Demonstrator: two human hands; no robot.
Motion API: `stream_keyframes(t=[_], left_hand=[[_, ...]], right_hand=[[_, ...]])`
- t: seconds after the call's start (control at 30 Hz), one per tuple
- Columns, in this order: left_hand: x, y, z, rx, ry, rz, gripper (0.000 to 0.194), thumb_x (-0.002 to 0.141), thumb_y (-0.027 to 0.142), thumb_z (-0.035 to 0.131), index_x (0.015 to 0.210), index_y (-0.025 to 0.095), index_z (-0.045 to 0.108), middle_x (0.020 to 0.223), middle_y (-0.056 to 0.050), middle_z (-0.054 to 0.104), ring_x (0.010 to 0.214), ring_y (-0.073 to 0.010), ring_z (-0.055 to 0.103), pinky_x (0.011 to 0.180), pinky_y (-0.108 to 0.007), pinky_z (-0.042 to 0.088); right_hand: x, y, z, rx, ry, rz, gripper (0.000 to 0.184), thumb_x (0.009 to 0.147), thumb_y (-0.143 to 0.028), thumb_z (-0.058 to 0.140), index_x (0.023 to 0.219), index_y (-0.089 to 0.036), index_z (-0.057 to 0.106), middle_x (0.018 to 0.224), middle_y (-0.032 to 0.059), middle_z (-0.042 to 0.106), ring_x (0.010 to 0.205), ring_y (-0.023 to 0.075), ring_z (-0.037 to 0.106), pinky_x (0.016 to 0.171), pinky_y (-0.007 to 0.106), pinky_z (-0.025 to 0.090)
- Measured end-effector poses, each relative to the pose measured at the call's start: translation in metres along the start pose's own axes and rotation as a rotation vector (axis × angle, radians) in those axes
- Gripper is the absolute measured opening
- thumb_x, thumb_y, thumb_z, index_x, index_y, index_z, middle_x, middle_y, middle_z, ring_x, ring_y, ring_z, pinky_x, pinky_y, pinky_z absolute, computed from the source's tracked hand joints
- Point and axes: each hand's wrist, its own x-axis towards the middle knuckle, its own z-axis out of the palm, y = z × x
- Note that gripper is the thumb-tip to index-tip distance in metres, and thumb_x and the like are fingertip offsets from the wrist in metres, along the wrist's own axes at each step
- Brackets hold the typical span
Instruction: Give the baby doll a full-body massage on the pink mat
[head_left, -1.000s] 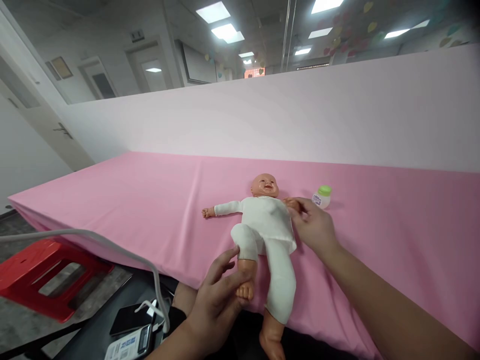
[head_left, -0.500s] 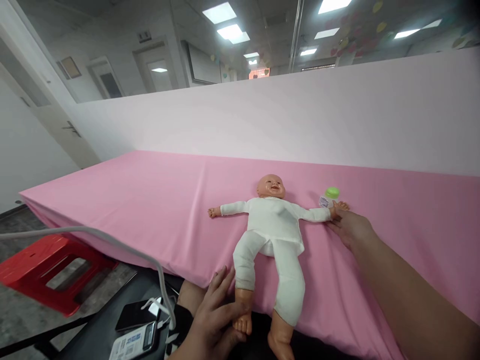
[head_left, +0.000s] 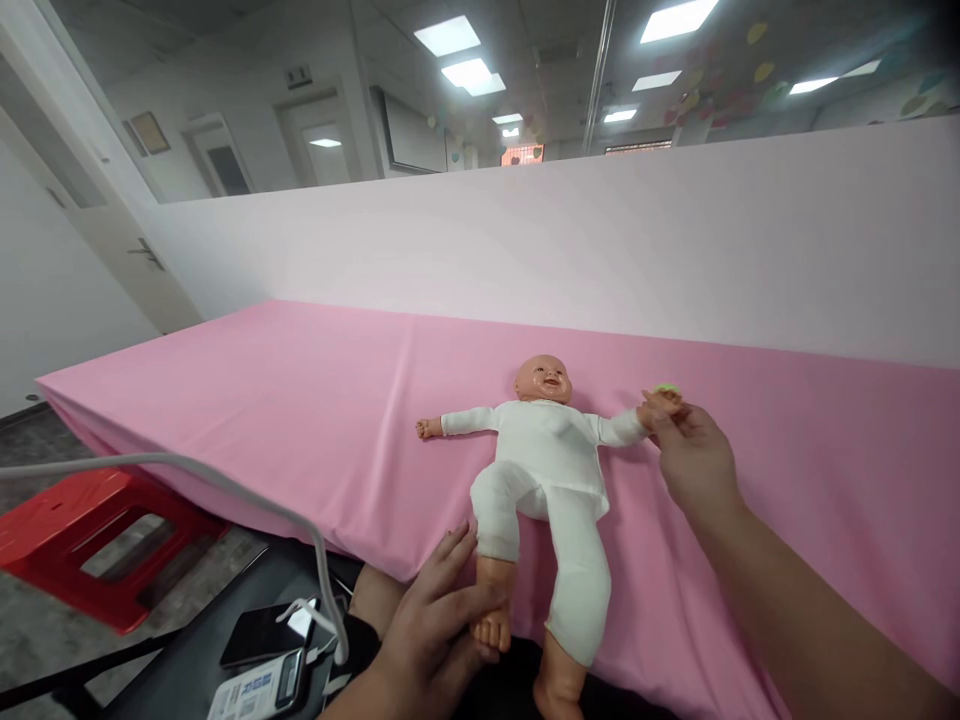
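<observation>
A baby doll (head_left: 551, 450) in a white top and white trousers lies on its back on a pink-covered table (head_left: 300, 400), arms spread and feet toward me. With my left hand (head_left: 431, 630) I hold its foot on the left of the view, fingers around it near the table's front edge. On the right, my right hand (head_left: 697, 455) is closed on the doll's hand (head_left: 660, 402), which is lifted a little off the cloth. Just behind it, only the green lid (head_left: 666, 387) of a small jar shows; the rest is hidden.
A white wall (head_left: 525, 250) with glass above runs along the table's far side. At lower left are a red stool (head_left: 97, 540), a dark phone (head_left: 259, 635), a white device with a small display (head_left: 259, 688) and a grey cable (head_left: 247, 493).
My right hand has raised the doll's hand and drawn it slightly left and up, so it now covers most of the jar. My left hand and the foot have shifted slightly upward and right.
</observation>
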Motion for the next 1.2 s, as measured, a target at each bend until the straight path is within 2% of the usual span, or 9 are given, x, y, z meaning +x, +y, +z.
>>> stream_keyframes(t=[0.07,0.17,0.33,0.5,0.63,0.77,0.87,1.03,1.2], left_hand=[[0.015,0.003,-0.001,-0.007,-0.011,0.011,0.047,0.102,0.025,0.066,0.147,0.033,0.058,0.173,-0.012,0.034,0.159,-0.0339,0.033,0.126,-0.056,0.037],[0.036,0.006,0.001,0.021,-0.063,0.028,0.049,0.099,0.015,0.066,0.145,0.032,0.061,0.175,-0.009,0.029,0.161,-0.0350,0.029,0.128,-0.058,0.034],[0.055,0.011,0.010,0.049,-0.064,-0.007,0.048,0.098,0.010,0.063,0.141,0.030,0.063,0.175,-0.008,0.028,0.161,-0.0348,0.027,0.127,-0.056,0.037],[0.064,0.014,0.013,0.005,-0.089,-0.072,0.047,0.096,0.015,0.069,0.141,0.031,0.065,0.175,-0.008,0.029,0.160,-0.0358,0.030,0.126,-0.056,0.038],[0.072,0.015,0.004,-0.070,-0.103,-0.145,0.047,0.099,0.021,0.069,0.143,0.036,0.066,0.171,-0.007,0.039,0.155,-0.0335,0.041,0.123,-0.050,0.045],[0.072,0.012,-0.009,-0.204,-0.070,-0.165,0.043,0.102,0.026,0.066,0.144,0.037,0.067,0.165,-0.006,0.049,0.151,-0.0323,0.047,0.121,-0.047,0.048],[0.059,0.009,-0.016,-0.202,-0.029,-0.199,0.039,0.102,0.030,0.067,0.140,0.036,0.070,0.160,-0.006,0.055,0.148,-0.0333,0.051,0.119,-0.046,0.050],[0.024,0.004,-0.019,-0.151,0.050,-0.222,0.039,0.101,0.033,0.068,0.140,0.038,0.070,0.154,-0.006,0.061,0.135,-0.0316,0.065,0.111,-0.041,0.057],[0.002,0.011,-0.024,-0.100,0.020,-0.217,0.042,0.101,0.031,0.068,0.142,0.043,0.067,0.152,-0.003,0.063,0.128,-0.0264,0.070,0.107,-0.035,0.059]], right_hand=[[-0.017,-0.012,0.010,-0.093,-0.078,-0.139,0.033,0.093,-0.046,0.073,0.120,-0.027,0.076,0.132,0.0062,0.075,0.126,0.0278,0.069,0.116,0.050,0.051],[-0.039,-0.021,0.025,-0.214,-0.163,-0.262,0.032,0.094,-0.042,0.071,0.122,-0.027,0.075,0.123,0.0057,0.079,0.115,0.0273,0.075,0.106,0.048,0.058],[-0.055,-0.017,0.044,-0.527,-0.434,-0.587,0.031,0.100,-0.029,0.057,0.125,-0.024,0.074,0.131,0.0074,0.076,0.121,0.0284,0.072,0.106,0.048,0.058],[-0.055,-0.015,0.049,-0.647,-0.482,-0.721,0.035,0.098,-0.022,0.054,0.127,-0.017,0.073,0.133,0.0114,0.075,0.127,0.0305,0.069,0.107,0.050,0.056],[-0.049,-0.022,0.044,-0.595,-0.419,-0.582,0.029,0.098,-0.027,0.058,0.121,-0.024,0.074,0.124,0.0066,0.079,0.112,0.0276,0.074,0.096,0.044,0.060],[-0.028,-0.022,0.024,-0.437,-0.170,-0.285,0.028,0.094,-0.038,0.066,0.119,-0.028,0.075,0.120,0.0031,0.080,0.103,0.0248,0.076,0.093,0.040,0.060],[-0.004,-0.012,0.002,-0.323,0.026,-0.067,0.033,0.091,-0.043,0.071,0.120,-0.027,0.075,0.120,0.0047,0.079,0.108,0.0273,0.075,0.098,0.044,0.058],[0.027,0.012,-0.021,-0.035,0.169,0.362,0.015,0.088,-0.031,0.076,0.092,-0.018,0.071,0.094,0.0072,0.077,0.086,0.0238,0.077,0.074,0.032,0.065],[0.040,0.031,-0.021,0.203,0.231,0.500,0.018,0.090,-0.027,0.079,0.095,-0.016,0.066,0.104,0.0091,0.073,0.098,0.0218,0.076,0.086,0.030,0.068]])
